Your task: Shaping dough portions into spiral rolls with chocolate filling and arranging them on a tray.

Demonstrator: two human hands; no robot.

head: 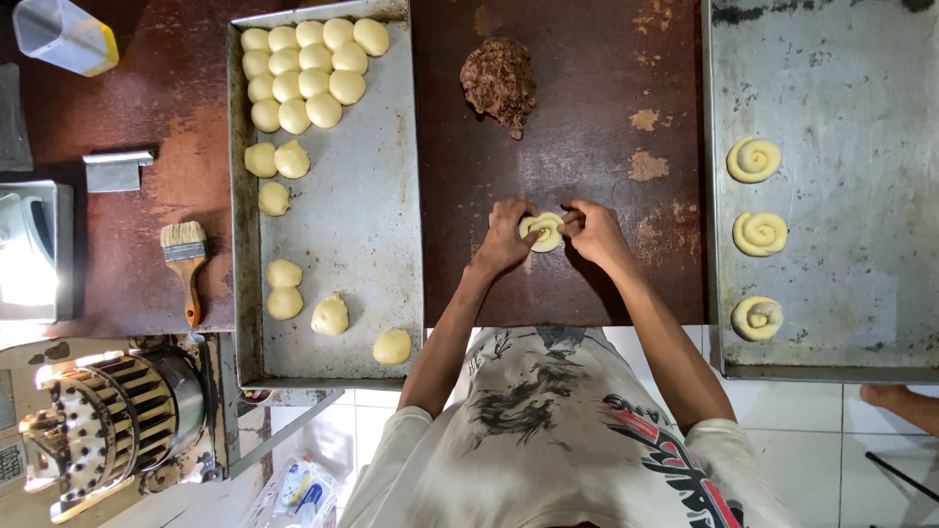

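A: Table (587,117) finish?
B: Dark brown, matt, worn patches. Both trays (362,225) dull scuffed metal.
A: Dough?
B: Dough spiral (541,231) pale, smooth, soft sheen. Filling lump (500,82) brown, crumbly. Brush (185,264) wooden handle.

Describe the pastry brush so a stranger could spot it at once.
Start at the metal tray holding the plain dough balls, then look just off its outer long edge onto the brown worktable. There lies the brush: pale bristles, a metal band and an orange-brown wooden handle. The scraper beside it is all metal.
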